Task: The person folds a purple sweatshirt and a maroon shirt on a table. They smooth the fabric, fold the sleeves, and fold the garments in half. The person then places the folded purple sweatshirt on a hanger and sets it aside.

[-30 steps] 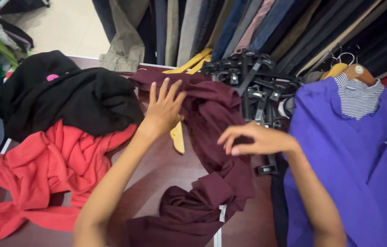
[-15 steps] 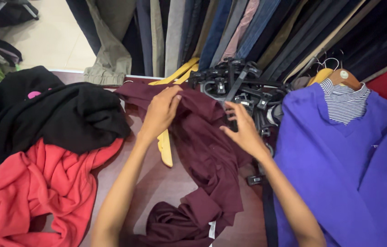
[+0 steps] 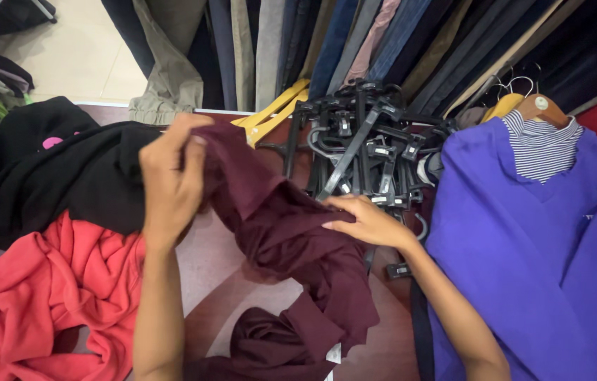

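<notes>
A maroon garment (image 3: 291,247) hangs crumpled over the reddish-brown table (image 3: 207,261). My left hand (image 3: 170,176) grips its upper edge and holds it raised above the table. My right hand (image 3: 363,222) lies on the garment's right side, fingers closed into the cloth, just in front of a heap of black plastic hangers (image 3: 365,152). The garment's lower part bunches near the table's front edge.
A black garment (image 3: 51,176) and a red one (image 3: 37,296) lie at the left. A purple sweater (image 3: 538,261) over a striped collar on a wooden hanger lies at the right. Yellow hangers (image 3: 274,113) and hanging trousers (image 3: 263,49) line the back.
My left hand has closed on the maroon garment's top edge and lifted it, uncovering the yellow hanger's spot. My right hand moved left onto the cloth. The view came closer.
</notes>
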